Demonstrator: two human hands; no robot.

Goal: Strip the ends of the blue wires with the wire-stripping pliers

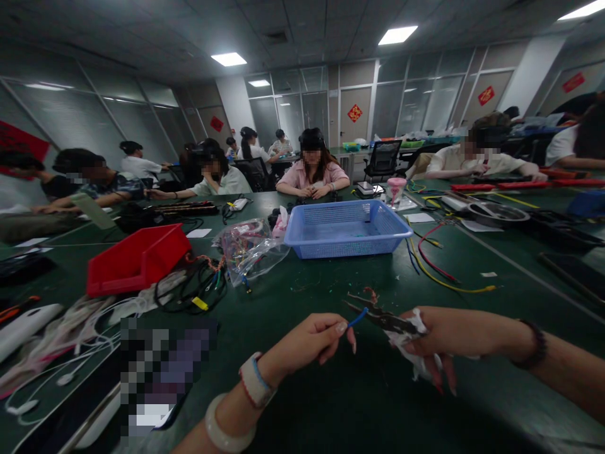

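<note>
— With the left hand?
— Pinching a blue wire over the green table.
— And with the right hand?
— Gripping pliers through white wrapping, close to the wire's tip; can't tell whether biting it.

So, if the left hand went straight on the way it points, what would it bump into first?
Probably the pliers in the right hand: the blue wire held by the left hand leads toward them. Whether wire and pliers touch is hard to tell from this view.
</note>
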